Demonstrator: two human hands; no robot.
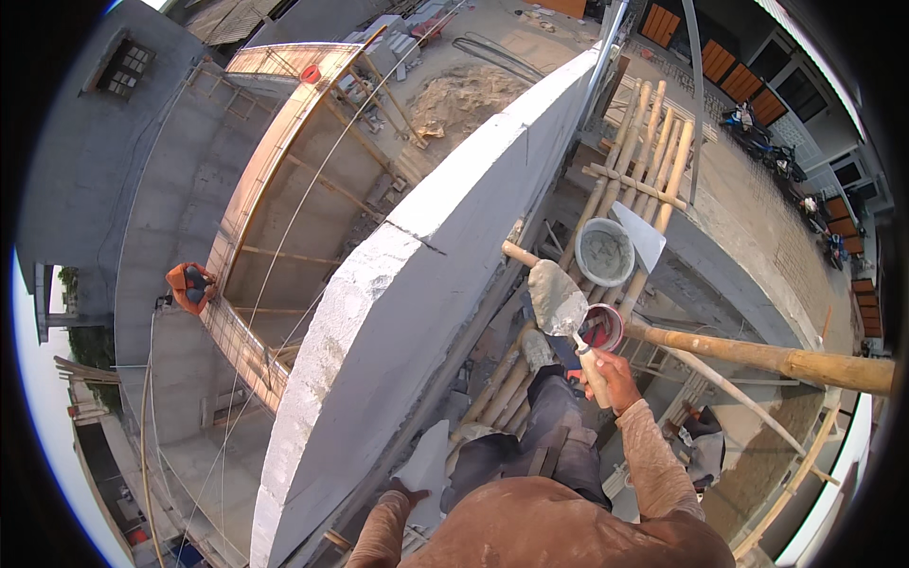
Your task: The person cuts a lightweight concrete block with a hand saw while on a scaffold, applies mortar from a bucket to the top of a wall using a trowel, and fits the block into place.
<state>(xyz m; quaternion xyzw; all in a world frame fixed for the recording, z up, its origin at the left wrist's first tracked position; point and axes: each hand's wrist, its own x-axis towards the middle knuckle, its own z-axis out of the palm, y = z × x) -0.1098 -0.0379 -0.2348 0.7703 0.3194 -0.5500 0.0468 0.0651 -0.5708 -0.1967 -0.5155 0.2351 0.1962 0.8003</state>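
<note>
My right hand [615, 381] is wrapped round the wooden handle of a trowel [557, 301], whose broad blade carries grey mortar. The blade is over the scaffold, beside the top of a white block wall [388, 275]. Low on the wall's near side, my left hand [407, 494] grips the edge of a pale, flat piece of block [426, 470]; its fingers are partly hidden. Beyond the trowel, a grey bucket [606, 254] of wet mortar rests on bamboo poles. A red-rimmed bucket [612, 329] sits closer to me, partly behind the trowel.
I stand on bamboo poles [507, 383] beside the wall. A thick bamboo rail [767, 356] crosses on the right. A white triangular board [644, 237] leans by the grey bucket. Far left, a person in orange [192, 286] crouches on formwork; another person [703, 445] is below right.
</note>
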